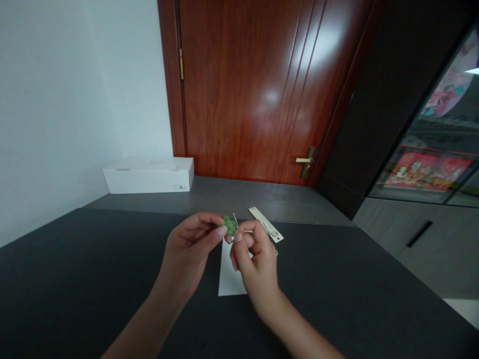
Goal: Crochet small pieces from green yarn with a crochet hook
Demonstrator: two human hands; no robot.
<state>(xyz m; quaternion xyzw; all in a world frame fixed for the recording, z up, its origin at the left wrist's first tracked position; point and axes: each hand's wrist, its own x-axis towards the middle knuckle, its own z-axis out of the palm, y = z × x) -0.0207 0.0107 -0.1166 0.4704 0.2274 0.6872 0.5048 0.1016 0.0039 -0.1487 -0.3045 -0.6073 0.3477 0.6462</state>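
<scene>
Our left hand (pixel 189 254) pinches a crumpled green piece (pixel 230 225) above a paper sheet (pixel 230 273) near the tabletop (pixel 75 259)'s far edge, while our right hand (pixel 255 269) curls narrowly beside a thin metal pin (pixel 235 220), its grip unclear.

dark tabletop (pixel 75 284) | white paper sheet (pixel 231 273) | cream strip (pixel 266 224) across far edge | grey ledge (pixel 239 195) | white box (pixel 148 175)

The green lump (pixel 229 225) looks rough, the thin pin (pixel 235 219) bright metal, the door (pixel 247 89) glossy reddish wood, the tabletop (pixel 93 279) matt, the sheet (pixel 230 271) smooth white paper.
</scene>
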